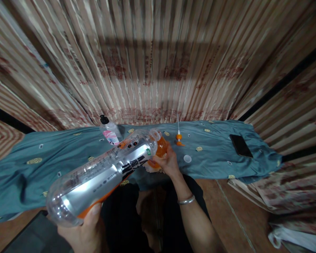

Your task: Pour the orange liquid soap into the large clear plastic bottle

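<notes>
My left hand (85, 228) is closed around the base end of a big clear plastic bottle (102, 179) with a silver and orange label. The bottle tilts across in front of me, its neck pointing up and right. My right hand (168, 160) grips a smaller orange bottle (162, 147) close by that neck. The big bottle hides part of the orange one, and whether the two mouths touch is unclear. Right of my right hand, an orange pump head (178, 138) with a thin pale tube lies on the cloth. Nearer me is a small round white cap (187, 159).
A green patterned cloth (213, 161) covers the low table. At its back left stands a clear bottle with a pink label and black top (110, 130). A black phone (241, 146) lies on the right. Striped curtains (158, 70) hang behind and at both sides.
</notes>
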Demonstrator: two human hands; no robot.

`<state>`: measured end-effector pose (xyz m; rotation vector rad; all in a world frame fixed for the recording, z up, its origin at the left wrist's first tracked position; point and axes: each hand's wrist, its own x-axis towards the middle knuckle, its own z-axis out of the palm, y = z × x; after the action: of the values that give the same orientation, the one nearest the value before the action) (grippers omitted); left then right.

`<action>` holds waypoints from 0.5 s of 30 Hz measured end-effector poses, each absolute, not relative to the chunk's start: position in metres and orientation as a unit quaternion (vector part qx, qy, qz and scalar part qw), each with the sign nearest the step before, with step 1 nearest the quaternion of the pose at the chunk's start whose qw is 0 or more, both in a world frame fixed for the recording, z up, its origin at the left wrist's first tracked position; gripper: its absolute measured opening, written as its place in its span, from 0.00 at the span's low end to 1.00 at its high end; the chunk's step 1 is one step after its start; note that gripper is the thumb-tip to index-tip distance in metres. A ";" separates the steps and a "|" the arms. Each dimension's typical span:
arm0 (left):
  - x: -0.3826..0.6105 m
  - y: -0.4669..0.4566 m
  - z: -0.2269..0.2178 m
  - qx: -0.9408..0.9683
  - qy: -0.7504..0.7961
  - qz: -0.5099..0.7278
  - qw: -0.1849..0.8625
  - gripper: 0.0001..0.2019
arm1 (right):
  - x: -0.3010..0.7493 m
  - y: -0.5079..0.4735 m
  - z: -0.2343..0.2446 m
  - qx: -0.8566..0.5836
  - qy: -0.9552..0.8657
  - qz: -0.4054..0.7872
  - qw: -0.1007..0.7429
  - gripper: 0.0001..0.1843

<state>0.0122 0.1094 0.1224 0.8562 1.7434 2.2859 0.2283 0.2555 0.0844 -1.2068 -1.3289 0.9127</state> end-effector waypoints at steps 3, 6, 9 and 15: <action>0.014 0.110 0.123 0.284 0.581 0.760 0.065 0.29 | 0.228 0.256 0.083 -0.506 -0.559 0.375 0.540 0.36; 0.014 0.112 0.124 0.290 0.580 0.759 0.061 0.26 | 0.228 0.256 0.082 -0.510 -0.559 0.374 0.537 0.34; 0.012 0.113 0.124 0.298 0.575 0.759 0.063 0.27 | 0.227 0.256 0.082 -0.508 -0.554 0.381 0.539 0.34; 0.009 0.110 0.118 0.292 0.581 0.757 0.062 0.23 | 0.228 0.255 0.084 -0.512 -0.560 0.380 0.529 0.34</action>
<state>0.0086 0.1104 0.1184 0.8831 1.7573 2.2894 0.2280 0.2554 0.0838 -1.2238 -1.3367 0.9077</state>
